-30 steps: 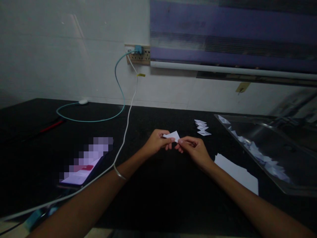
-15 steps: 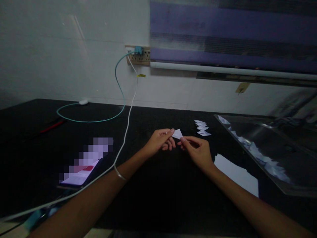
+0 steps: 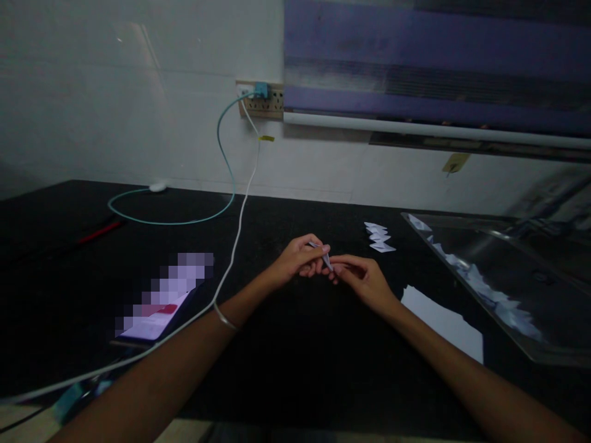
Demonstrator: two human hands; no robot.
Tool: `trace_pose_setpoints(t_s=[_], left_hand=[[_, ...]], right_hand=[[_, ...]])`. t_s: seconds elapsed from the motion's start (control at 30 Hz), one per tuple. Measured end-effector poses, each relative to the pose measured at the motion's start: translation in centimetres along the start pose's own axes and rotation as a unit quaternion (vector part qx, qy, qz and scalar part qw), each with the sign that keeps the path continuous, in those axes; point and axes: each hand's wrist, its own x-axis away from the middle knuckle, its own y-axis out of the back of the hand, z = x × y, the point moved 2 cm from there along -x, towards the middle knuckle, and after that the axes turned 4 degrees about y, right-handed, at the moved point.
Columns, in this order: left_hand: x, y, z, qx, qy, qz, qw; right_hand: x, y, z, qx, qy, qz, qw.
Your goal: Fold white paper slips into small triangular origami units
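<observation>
Head view: black bench, set against a pale wall with a socket strip; purple panel above, cut off by the frame; sink at right, folded white pieces along its edge; faucet, dim, indistinct. One folded paper, above mid-bench, largely covered by fingers: left hand pinching it under the thumb; right hand with fingertips at its lower end, grip unclear. Phone, left, screen partly pixelated, content illegible.

No legible text, no labels, no numbers — phone screen pixelated
</observation>
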Motion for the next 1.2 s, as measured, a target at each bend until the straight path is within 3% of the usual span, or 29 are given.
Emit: trace_pose_setpoints(t_s=[0.57, 0.97, 1.2], left_hand=[[0.4, -0.1, -0.4, -0.063, -0.039, -0.003, 0.997], [1.0, -0.6, -0.6, -0.086, -0.036, 0.004, 0.996], [0.9, 0.3, -0.6, -0.036, -0.037, 0.068, 0.996]], right_hand=[[-0.4, -0.2, -1.0, -0.049, -0.05, -0.003, 0.998], [-0.3, 0.1, -0.9, -0.025, -0.068, 0.039, 0.997], [-0.4, 0.2, -0.6, -0.035, -0.066, 0.026, 0.997]])
